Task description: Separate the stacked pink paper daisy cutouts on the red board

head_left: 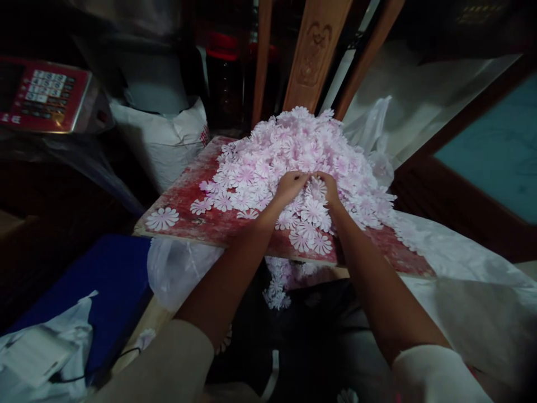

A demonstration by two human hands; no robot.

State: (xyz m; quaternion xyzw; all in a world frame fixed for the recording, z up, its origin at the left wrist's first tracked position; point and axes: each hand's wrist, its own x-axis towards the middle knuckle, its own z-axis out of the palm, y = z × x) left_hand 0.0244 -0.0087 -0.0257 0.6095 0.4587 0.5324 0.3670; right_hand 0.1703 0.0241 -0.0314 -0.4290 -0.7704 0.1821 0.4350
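Note:
A large heap of white and pale pink flower-shaped pieces (293,145) covers much of a worn red board (184,190). At the front of the heap, my left hand (291,186) has its fingers pinched together. Close beside it, fingertips nearly touching, my right hand (328,187) is closed in a pinch too. What the fingertips hold is too small to make out. Several flower pieces hang or lie just below the hands, toward the board's front edge. A single flower (163,219) lies apart at the board's left corner.
A white sack (163,140) stands left of the board, with a red keypad device (46,95) beyond. Behind the heap rises a carved wooden chair back (312,50). Clear plastic (180,268) hangs under the front edge. More flowers (277,285) lie below the board.

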